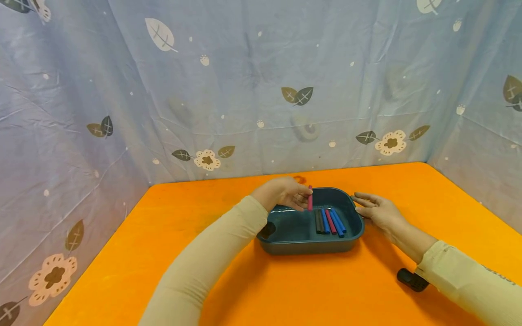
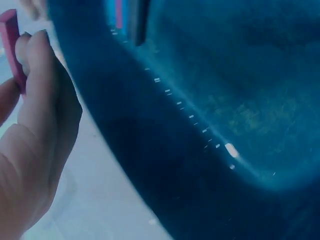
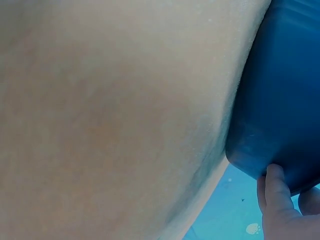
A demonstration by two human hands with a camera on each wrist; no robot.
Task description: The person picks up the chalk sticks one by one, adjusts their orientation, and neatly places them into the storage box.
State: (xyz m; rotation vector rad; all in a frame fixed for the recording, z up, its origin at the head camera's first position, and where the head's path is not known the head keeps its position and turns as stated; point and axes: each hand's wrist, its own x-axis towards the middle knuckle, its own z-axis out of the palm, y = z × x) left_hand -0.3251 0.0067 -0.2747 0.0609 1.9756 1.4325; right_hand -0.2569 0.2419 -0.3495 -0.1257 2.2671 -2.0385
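My left hand (image 1: 289,194) pinches a short pink stick (image 1: 310,199) between thumb and fingers, upright over the back of a dark blue-green tub (image 1: 306,246). The left wrist view shows the same pink stick (image 2: 11,47), with a flat, angular end. Inside the tub's right half, several sticks lie side by side: dark ones (image 1: 320,222), blue ones (image 1: 338,224) and a pink one (image 1: 331,222). At the right end, my right hand (image 1: 381,213) holds the rim. In the right wrist view its fingers (image 3: 277,190) lie against the outer wall, the thumb at the rim.
The tub stands on an orange table (image 1: 163,253). A patterned blue-grey curtain (image 1: 253,90) encloses the back and sides. A black device (image 1: 412,280) shows at the right sleeve, and a dark round thing (image 1: 267,230) overlaps the tub's left end.
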